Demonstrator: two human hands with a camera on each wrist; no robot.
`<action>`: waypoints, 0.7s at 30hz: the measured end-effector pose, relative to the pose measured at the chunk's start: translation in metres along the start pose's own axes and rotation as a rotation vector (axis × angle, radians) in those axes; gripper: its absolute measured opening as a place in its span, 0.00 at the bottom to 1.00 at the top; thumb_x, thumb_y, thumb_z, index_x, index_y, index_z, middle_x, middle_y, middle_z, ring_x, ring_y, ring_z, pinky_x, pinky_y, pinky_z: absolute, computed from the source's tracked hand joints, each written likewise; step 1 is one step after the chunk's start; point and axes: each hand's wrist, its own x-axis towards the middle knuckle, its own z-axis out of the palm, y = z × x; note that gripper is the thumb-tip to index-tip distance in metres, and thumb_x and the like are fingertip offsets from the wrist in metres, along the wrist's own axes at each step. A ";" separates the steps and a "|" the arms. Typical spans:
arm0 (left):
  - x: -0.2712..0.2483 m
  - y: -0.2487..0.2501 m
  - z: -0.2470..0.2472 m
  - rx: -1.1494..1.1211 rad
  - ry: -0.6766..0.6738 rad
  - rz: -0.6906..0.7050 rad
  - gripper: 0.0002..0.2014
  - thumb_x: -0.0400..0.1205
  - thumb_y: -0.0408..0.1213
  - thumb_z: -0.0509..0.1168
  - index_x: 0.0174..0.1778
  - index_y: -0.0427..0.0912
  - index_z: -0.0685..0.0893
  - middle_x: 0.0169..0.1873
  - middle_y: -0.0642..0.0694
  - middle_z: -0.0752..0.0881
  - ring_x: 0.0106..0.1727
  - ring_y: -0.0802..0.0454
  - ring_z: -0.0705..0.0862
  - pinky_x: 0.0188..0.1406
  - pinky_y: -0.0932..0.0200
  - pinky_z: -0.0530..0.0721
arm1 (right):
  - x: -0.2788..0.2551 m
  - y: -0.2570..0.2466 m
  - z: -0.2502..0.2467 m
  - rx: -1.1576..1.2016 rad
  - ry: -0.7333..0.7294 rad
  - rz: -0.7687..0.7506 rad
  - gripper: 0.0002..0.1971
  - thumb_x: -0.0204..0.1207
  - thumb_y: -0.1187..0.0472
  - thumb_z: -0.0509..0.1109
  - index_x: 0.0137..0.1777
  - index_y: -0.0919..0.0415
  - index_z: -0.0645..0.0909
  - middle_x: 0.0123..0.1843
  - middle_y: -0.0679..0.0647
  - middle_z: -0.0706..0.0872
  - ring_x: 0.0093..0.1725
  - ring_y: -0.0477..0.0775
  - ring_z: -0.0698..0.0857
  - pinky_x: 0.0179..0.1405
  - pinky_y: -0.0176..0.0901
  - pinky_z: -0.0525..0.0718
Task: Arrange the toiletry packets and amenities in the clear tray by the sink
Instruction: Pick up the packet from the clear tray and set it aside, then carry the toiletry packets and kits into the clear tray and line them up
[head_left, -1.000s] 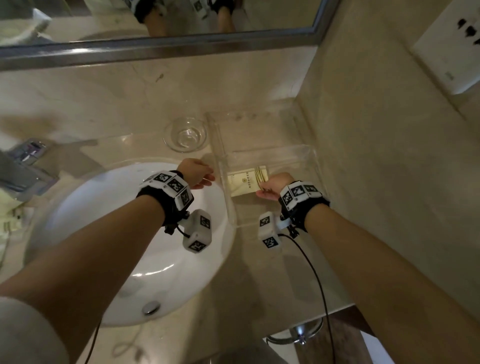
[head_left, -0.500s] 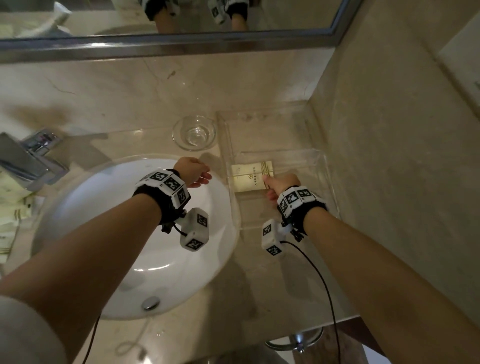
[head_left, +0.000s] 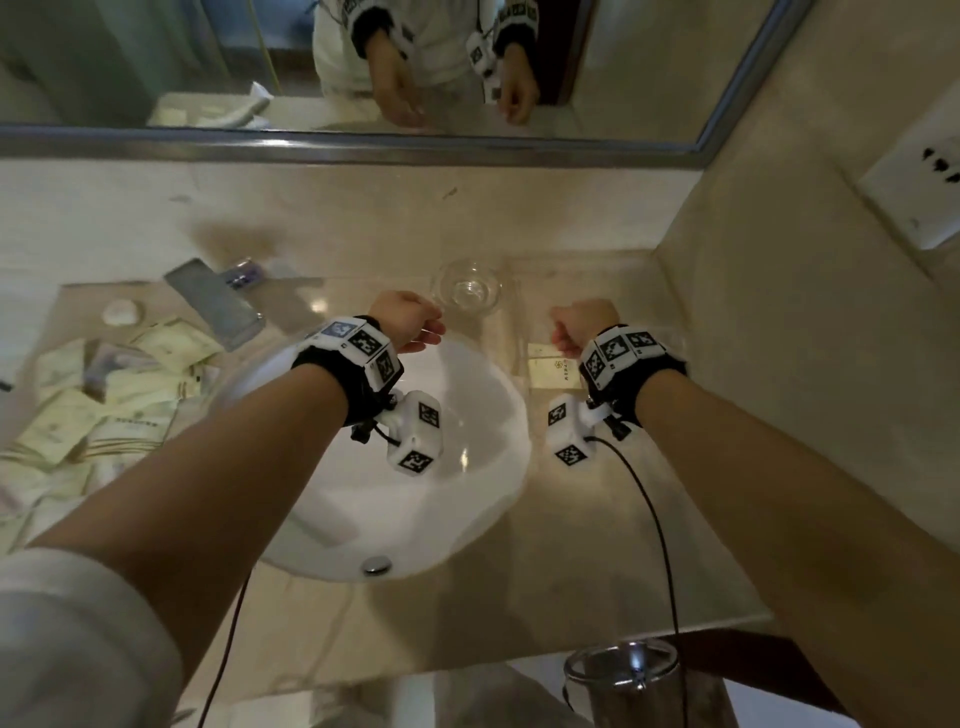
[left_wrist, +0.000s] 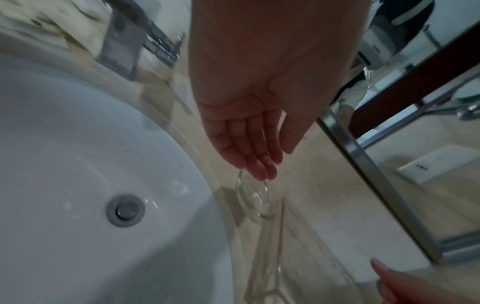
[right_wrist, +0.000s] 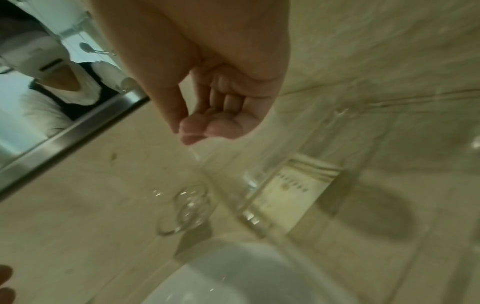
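A clear tray (head_left: 582, 280) stands on the counter to the right of the sink. One cream toiletry packet (head_left: 551, 368) lies flat in it, also seen through the tray wall (right_wrist: 259, 193) as the packet (right_wrist: 293, 193). My right hand (head_left: 575, 326) hovers just above that packet with its fingers (right_wrist: 223, 126) curled in, holding nothing. My left hand (head_left: 415, 325) hangs over the sink's far rim, fingers (left_wrist: 259, 168) straight and empty, near a small glass bowl (head_left: 467, 288). A pile of cream packets (head_left: 104, 410) lies on the counter to the left.
The white sink (head_left: 415, 478) fills the middle, with a chrome faucet (head_left: 215, 304) at its back left. A small white round item (head_left: 122, 313) sits near the pile. Mirror (head_left: 363, 67) behind, wall with an outlet (head_left: 914, 202) on the right, a metal bin (head_left: 623, 670) below the counter.
My right hand has let go of the packet, which now lies in the tray, and has lifted with fingers curled. The view swung left, bringing the packet pile into sight.
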 end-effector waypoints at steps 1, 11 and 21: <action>-0.006 -0.004 -0.015 -0.015 0.020 0.006 0.12 0.83 0.33 0.58 0.33 0.43 0.77 0.31 0.46 0.82 0.28 0.56 0.80 0.31 0.65 0.76 | -0.008 -0.011 0.014 0.023 0.035 -0.049 0.17 0.73 0.63 0.65 0.22 0.62 0.73 0.24 0.57 0.79 0.24 0.55 0.76 0.28 0.44 0.76; -0.082 -0.123 -0.234 -0.112 0.280 -0.133 0.12 0.83 0.30 0.58 0.33 0.39 0.76 0.31 0.44 0.81 0.31 0.52 0.78 0.32 0.63 0.72 | -0.103 -0.055 0.257 0.012 -0.330 -0.122 0.15 0.77 0.65 0.64 0.27 0.62 0.73 0.25 0.58 0.77 0.15 0.49 0.74 0.14 0.28 0.70; -0.094 -0.252 -0.354 -0.114 0.564 -0.336 0.08 0.76 0.32 0.64 0.50 0.36 0.78 0.30 0.40 0.83 0.45 0.37 0.87 0.53 0.42 0.87 | -0.151 -0.067 0.422 -0.303 -0.388 -0.373 0.12 0.77 0.58 0.67 0.55 0.65 0.80 0.51 0.58 0.81 0.50 0.56 0.80 0.48 0.40 0.74</action>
